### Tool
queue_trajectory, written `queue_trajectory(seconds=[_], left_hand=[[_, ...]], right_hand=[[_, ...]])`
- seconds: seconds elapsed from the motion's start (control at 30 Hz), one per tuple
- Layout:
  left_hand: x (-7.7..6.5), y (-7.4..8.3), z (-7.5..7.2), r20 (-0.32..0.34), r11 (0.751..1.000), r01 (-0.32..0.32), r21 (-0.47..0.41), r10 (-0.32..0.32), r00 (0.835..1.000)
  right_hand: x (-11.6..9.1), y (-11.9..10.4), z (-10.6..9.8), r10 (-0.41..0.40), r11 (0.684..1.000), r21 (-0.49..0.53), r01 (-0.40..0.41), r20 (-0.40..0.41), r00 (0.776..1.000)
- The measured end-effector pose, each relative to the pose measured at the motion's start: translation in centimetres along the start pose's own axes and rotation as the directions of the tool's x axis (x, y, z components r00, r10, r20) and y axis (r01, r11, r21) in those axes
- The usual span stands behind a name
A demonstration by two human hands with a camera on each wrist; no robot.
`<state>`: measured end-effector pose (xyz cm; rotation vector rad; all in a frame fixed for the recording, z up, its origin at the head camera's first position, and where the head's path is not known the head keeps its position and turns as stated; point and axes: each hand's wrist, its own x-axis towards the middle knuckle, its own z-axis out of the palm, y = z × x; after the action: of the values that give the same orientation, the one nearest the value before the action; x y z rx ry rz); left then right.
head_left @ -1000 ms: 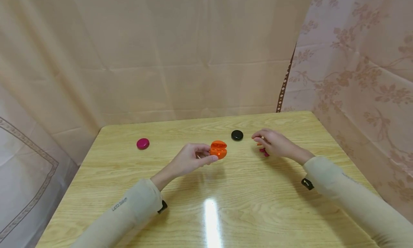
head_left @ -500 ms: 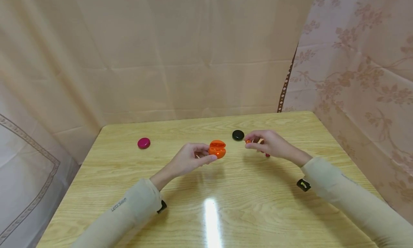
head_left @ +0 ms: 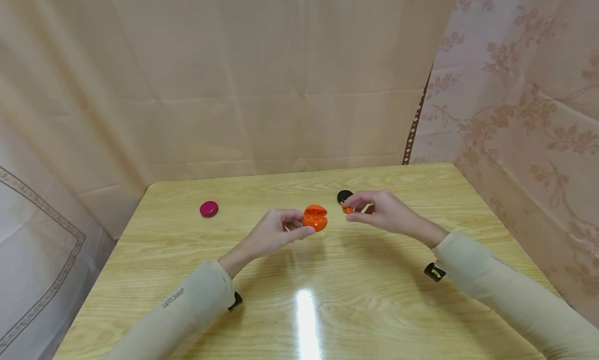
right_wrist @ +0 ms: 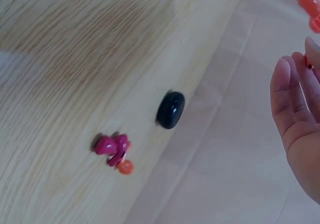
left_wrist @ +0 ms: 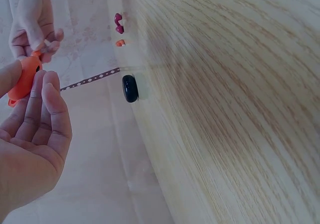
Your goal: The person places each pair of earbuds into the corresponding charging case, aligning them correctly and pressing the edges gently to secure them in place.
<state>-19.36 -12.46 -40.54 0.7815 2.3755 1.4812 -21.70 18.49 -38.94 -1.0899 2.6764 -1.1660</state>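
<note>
My left hand [head_left: 273, 230] holds a glossy orange earbud case [head_left: 315, 222] above the middle of the table, its lid raised and hollow inside showing. To its right, the thumb and fingertips of my right hand [head_left: 386, 211] pinch a small orange earbud [head_left: 348, 210], a short gap from the case in the head view. The right wrist view shows magenta earbuds [right_wrist: 106, 145] lying on the wood with another orange earbud [right_wrist: 125, 167] close against them. In the head view my right hand hides that group.
A round black case [head_left: 343, 195] lies toward the back of the table [head_left: 262, 297], partly overlapped by my right fingers. Farther left sits a round magenta case [head_left: 208, 209]. Beige curtains [head_left: 262, 89] hang behind the table, and a flowered one [head_left: 524, 115] on the right.
From beside the magenta earbuds, my right hand has come up and left with the orange earbud, toward the case. The left hand and its case stay nearly still.
</note>
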Motion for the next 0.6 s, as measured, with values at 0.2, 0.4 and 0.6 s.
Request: queue_trajectory(seconds=[0.2, 0.4, 0.6], left_hand=[[0.1, 0.0, 0.1, 0.005, 1.0, -0.007, -0.013, 0.008, 1.0], [0.3, 0.0, 0.3, 0.01, 0.999, -0.039, 0.0, 0.039, 0.999], [0.4, 0.1, 0.5, 0.003, 0.999, -0.044, 0.018, 0.044, 0.999]], right_hand=[[0.2, -1.0, 0.2, -0.037, 0.997, 0.073, 0.038, -0.01, 0.999], [0.3, -1.7, 0.4, -0.067, 0.979, 0.19, 0.069, -0.016, 0.998], [0.5, -2.2, 0.6, -0.113, 0.967, 0.228, 0.116, -0.024, 0.993]])
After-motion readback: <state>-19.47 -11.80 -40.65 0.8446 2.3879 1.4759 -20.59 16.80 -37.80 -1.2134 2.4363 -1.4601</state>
